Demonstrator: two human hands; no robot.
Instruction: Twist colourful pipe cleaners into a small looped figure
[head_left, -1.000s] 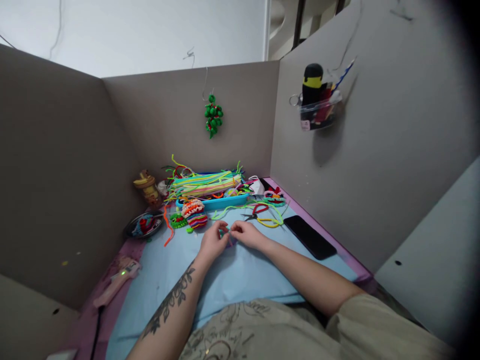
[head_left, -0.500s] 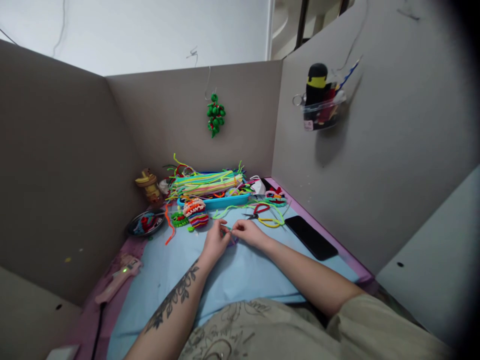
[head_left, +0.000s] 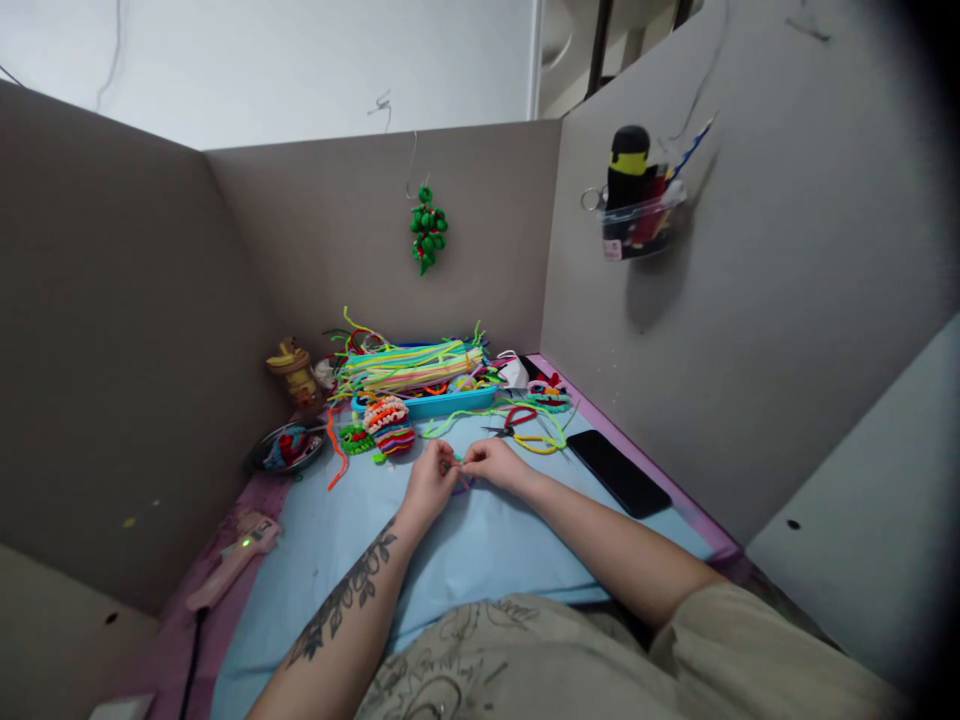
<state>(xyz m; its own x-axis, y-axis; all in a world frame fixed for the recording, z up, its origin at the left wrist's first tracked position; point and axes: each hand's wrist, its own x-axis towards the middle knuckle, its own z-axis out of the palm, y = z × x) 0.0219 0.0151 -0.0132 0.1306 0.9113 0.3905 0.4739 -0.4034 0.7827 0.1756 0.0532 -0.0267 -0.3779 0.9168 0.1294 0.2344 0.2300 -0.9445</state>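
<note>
My left hand [head_left: 433, 476] and my right hand [head_left: 493, 464] meet over the blue cloth [head_left: 345, 560], fingertips pinched together. Between them is a small pipe cleaner piece [head_left: 463, 484], purple below with a bit of teal above; the fingers cover most of it. Just left of my left hand lies a striped, coiled pipe cleaner figure [head_left: 391, 428]. Beyond my right hand are scissors [head_left: 512, 428] with red and yellow handles, and a loose light green pipe cleaner [head_left: 450, 422].
A blue tray [head_left: 442, 405] heaped with pipe cleaners [head_left: 420, 366] stands at the back. A phone [head_left: 619, 473] lies at right. To the left are a dark bowl [head_left: 289, 448] and a pink glue gun [head_left: 236, 560]. Grey partitions [head_left: 390, 200] enclose the table; a plastic holder [head_left: 637, 225] hangs at right.
The view has shifted slightly. My fingers have moved a little around the pipe cleaner piece, and more teal shows between them; both hands keep their pinch.
</note>
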